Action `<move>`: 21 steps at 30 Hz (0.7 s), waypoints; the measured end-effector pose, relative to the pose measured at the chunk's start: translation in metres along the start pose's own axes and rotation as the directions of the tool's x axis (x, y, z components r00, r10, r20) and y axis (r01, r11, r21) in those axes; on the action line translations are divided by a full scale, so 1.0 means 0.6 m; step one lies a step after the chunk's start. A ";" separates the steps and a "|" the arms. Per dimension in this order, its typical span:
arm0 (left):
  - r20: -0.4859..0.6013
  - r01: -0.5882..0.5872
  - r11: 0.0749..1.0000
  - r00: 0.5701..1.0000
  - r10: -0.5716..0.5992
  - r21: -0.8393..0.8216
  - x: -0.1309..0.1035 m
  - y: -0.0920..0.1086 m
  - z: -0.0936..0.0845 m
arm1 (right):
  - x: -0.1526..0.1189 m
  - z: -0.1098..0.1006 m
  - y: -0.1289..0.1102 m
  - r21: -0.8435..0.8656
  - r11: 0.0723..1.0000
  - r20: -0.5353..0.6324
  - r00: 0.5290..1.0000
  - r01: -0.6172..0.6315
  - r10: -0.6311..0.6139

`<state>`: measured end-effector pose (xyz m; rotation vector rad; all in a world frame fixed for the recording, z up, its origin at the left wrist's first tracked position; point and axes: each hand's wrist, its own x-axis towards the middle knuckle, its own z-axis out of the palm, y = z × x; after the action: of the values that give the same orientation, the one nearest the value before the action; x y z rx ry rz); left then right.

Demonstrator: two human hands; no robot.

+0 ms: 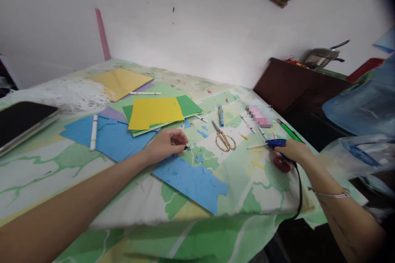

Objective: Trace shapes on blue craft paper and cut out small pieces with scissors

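My left hand (166, 144) is closed in a pinch on a small dark piece, too small to name, above the upper edge of a cut blue sheet (193, 183). At the table's right side my right hand (291, 151) is wrapped round a blue glue gun (275, 143) with a black cord; its tip points left. Between the hands lie gold-handled scissors (224, 137), blades toward the back left. Small blue paper scraps (199, 158) are scattered near my left fingers. A red round object (282, 164) sits just below the glue gun.
Yellow and green sheets (156, 114), more blue paper (117, 139) and a white marker (94, 132) lie left of centre. White string (74, 94) and a black tablet-like device (23, 121) are at far left. A blue roll (221, 116) stands behind the scissors. Plastic bags (364, 152) hang at right.
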<state>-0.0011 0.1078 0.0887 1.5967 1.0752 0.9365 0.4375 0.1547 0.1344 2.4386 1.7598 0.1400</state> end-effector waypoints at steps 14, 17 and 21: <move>0.013 -0.010 1.000 1.000 0.011 -0.023 0.001 0.000 0.004 | -0.075 -0.051 -0.093 0.097 0.978 -0.231 0.960 0.183 -0.157; 0.020 -0.011 1.000 1.000 0.012 -0.026 0.002 0.003 0.007 | -0.133 -0.059 -0.178 0.233 0.845 -0.209 0.873 0.481 -0.440; 0.010 -0.003 1.000 1.000 0.003 -0.021 0.001 0.005 0.011 | -0.195 -0.061 -0.288 0.532 0.387 -0.286 0.590 0.753 -0.755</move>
<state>0.0055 0.1059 0.0900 1.5849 1.0534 0.9374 0.2331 0.0996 0.1429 1.5329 3.0888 -0.6354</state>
